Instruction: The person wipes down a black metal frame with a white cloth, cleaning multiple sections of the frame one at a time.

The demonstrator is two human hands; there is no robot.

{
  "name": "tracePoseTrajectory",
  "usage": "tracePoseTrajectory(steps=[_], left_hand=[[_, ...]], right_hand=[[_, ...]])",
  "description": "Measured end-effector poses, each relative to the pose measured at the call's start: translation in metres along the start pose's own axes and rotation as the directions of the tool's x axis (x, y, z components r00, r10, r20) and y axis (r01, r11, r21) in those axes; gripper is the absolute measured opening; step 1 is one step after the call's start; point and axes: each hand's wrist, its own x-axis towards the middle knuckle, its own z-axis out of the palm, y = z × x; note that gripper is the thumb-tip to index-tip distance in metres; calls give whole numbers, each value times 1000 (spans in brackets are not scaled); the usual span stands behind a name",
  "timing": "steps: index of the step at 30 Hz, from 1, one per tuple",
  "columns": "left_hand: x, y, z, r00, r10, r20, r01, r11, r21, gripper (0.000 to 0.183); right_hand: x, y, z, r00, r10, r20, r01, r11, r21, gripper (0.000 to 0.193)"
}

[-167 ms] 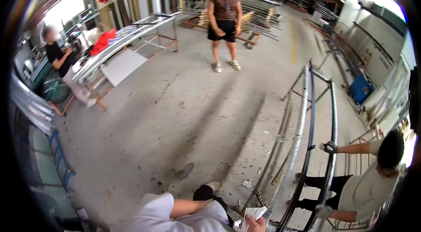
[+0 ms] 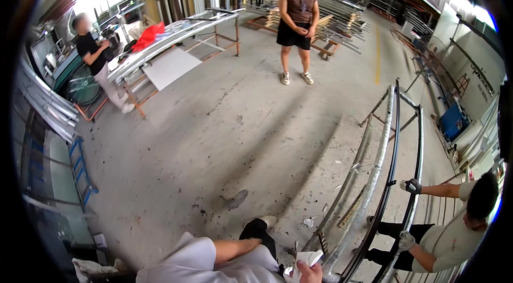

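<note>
At the lower edge, my right hand [image 2: 309, 272] is closed around a folded piece of white paper [image 2: 308, 257], thumb on top. My left forearm [image 2: 231, 251] comes out of a light grey sleeve. My left hand [image 2: 252, 243] lies close to my dark trouser leg [image 2: 263, 237], with its fingers hidden. Right of my right hand runs a long metal rack [image 2: 374, 176] carrying a dark bar [image 2: 394, 144]. A co-worker in a light shirt [image 2: 451, 243] has gloved hands, one [image 2: 411, 185] on the rack's far side and the other [image 2: 406, 241] lower down.
A second person [image 2: 297, 8] stands ahead on the concrete floor, near stacked metal profiles [image 2: 342, 21]. At the left another person [image 2: 91, 53] stands at a long work table [image 2: 176, 32] with a red cloth [image 2: 148, 36]. A blue ladder-like frame [image 2: 80, 171] stands left; a blue box [image 2: 454, 121] sits right.
The view has shifted, so the room's things sit further right in the picture. The person ahead now has both hands together in front. My right hand keeps the paper.
</note>
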Motion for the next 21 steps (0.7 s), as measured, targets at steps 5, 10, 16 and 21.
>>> tracePoseTrajectory(steps=[5, 10, 16, 21], left_hand=[[-51, 17, 25, 999, -47, -10, 46, 998, -31, 20], [-78, 6, 35, 995, -101, 2, 101, 994, -39, 18], [-110, -60, 48, 993, -112, 35, 113, 994, 0, 17], [-119, -119, 59, 996, -86, 26, 83, 993, 83, 16]], right_hand=[[-22, -4, 12, 958, -54, 282, 149, 933, -328, 28], [-24, -10, 19, 944, -46, 325, 108, 979, -173, 29], [21, -5, 9, 955, -130, 266, 96, 986, 138, 32], [60, -24, 17, 972, -69, 223, 39, 990, 139, 32]])
